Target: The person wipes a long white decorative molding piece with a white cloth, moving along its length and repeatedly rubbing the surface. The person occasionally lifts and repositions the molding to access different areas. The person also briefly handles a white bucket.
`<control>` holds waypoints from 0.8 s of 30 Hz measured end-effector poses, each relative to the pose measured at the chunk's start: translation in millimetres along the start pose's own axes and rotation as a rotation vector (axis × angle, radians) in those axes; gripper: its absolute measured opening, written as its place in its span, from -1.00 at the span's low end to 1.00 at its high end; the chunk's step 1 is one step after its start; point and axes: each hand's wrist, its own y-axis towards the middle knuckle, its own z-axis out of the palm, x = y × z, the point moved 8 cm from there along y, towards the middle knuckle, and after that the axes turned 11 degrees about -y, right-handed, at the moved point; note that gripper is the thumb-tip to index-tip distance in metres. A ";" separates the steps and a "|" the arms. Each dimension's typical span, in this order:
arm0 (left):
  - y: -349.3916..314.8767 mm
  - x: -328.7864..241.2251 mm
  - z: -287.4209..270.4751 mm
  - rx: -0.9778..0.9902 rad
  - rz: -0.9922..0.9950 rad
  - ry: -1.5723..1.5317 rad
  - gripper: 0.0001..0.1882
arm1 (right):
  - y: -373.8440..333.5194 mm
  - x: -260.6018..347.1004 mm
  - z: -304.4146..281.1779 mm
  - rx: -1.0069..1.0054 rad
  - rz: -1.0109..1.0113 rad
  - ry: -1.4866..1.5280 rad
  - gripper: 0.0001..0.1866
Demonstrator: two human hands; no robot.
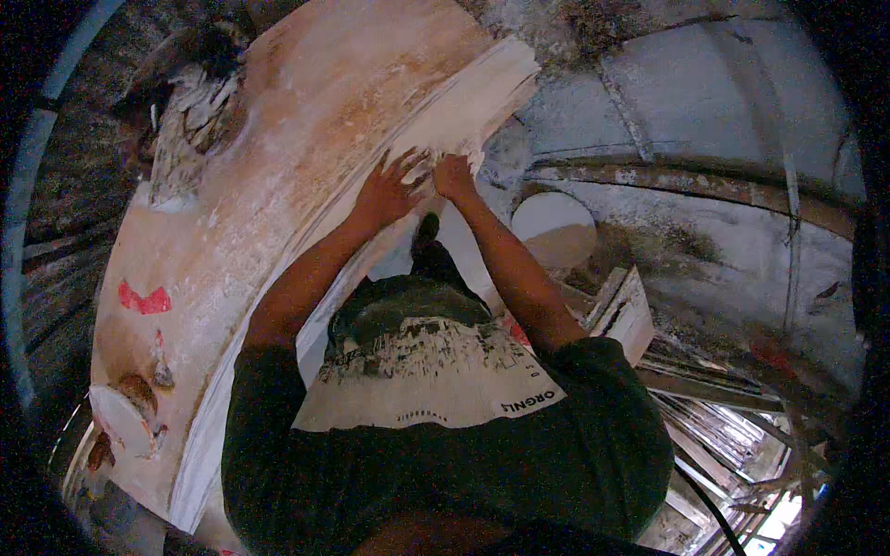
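A long, pale moulding (464, 107) with ridged lines along its side lies on the wide brownish table, running from far right to near left. Spread fingers of my left hand (394, 193) rest on its surface; that hand holds nothing I can see. Just to the right, my right hand (453, 176) is closed at the moulding's near right edge, with the fingers curled in. Whatever is inside that grip, if anything, is hidden by the hand. Both forearms reach forward, and the two hands are close together.
The dusty table (306, 120) bears a ragged whitish lump (190, 139), a red scrap (144, 297) and a pale bowl-like piece (120, 417). A round white-rimmed bucket (553, 230) stands on the floor at right. Stacked boards and strips (714, 417) lie lower right.
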 end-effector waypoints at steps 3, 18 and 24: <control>58.9 2.2 7.8 0.047 -0.030 -0.009 -0.54 | 30.9 -62.9 33.7 -0.060 0.139 0.200 -0.71; 57.4 31.7 35.5 0.282 -0.417 0.071 -0.54 | 86.8 -192.4 119.2 -0.359 -0.045 0.244 -0.72; 120.6 22.8 70.2 0.321 -0.330 0.060 -0.57 | 37.9 -157.3 40.2 -0.273 -0.135 0.544 -0.75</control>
